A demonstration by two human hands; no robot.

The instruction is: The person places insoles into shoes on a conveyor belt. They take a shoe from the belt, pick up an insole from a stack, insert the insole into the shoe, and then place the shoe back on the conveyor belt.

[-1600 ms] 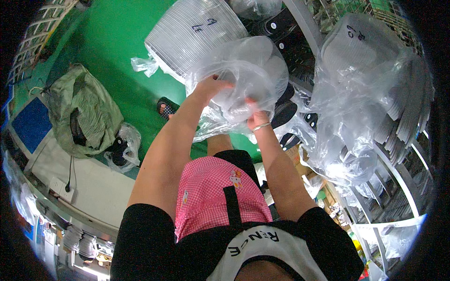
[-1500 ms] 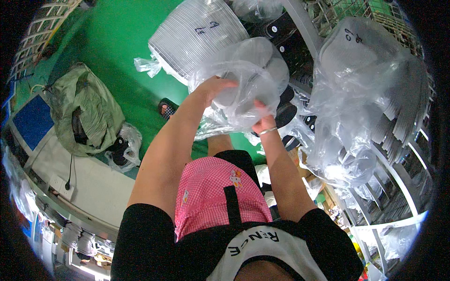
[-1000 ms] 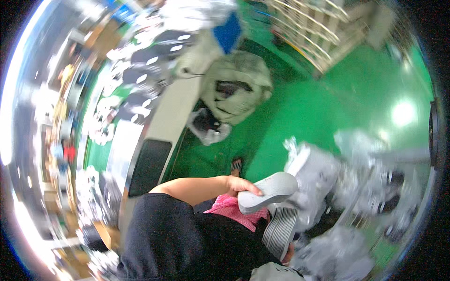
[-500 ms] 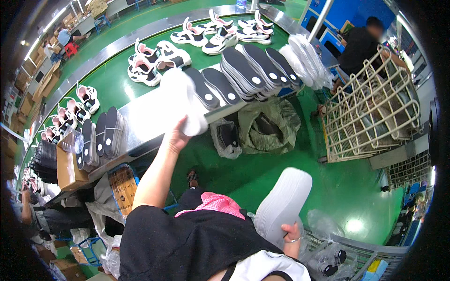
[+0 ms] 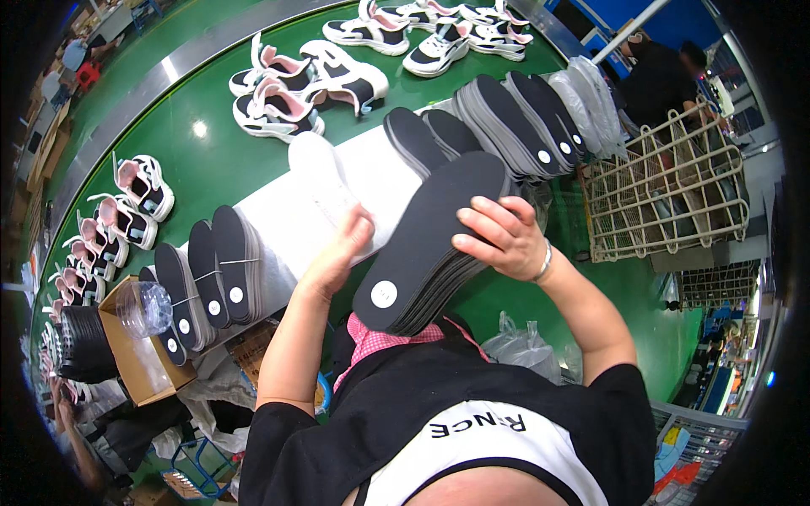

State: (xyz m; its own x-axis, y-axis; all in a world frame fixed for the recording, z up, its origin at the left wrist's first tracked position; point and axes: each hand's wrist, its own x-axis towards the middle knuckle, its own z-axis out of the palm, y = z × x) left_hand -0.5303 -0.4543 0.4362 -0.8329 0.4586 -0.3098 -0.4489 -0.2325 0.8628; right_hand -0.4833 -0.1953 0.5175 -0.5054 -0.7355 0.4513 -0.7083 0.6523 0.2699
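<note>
My right hand (image 5: 506,240) grips a thick stack of black-topped insoles (image 5: 430,232) with a round white label near the lower end. It holds the stack tilted in front of my body, over the bench's near edge. My left hand (image 5: 337,253) is closed at the near end of some white insoles (image 5: 319,169) lying on the white bench top (image 5: 270,215); its fingertips are partly hidden. More stacks of black insoles (image 5: 498,118) stand along the bench to the right, and tied stacks (image 5: 236,266) stand to the left.
Black and white shoes with pink linings (image 5: 283,93) stand on the green belt (image 5: 198,181) beyond the bench. An open cardboard box (image 5: 143,371) with clear plastic is at left. A cream wire rack (image 5: 666,190) and another person (image 5: 658,80) are at right.
My right hand has raised its stack from low on the right to the bench, and the black face now shows instead of the pale one. My left hand stays by the white insoles.
</note>
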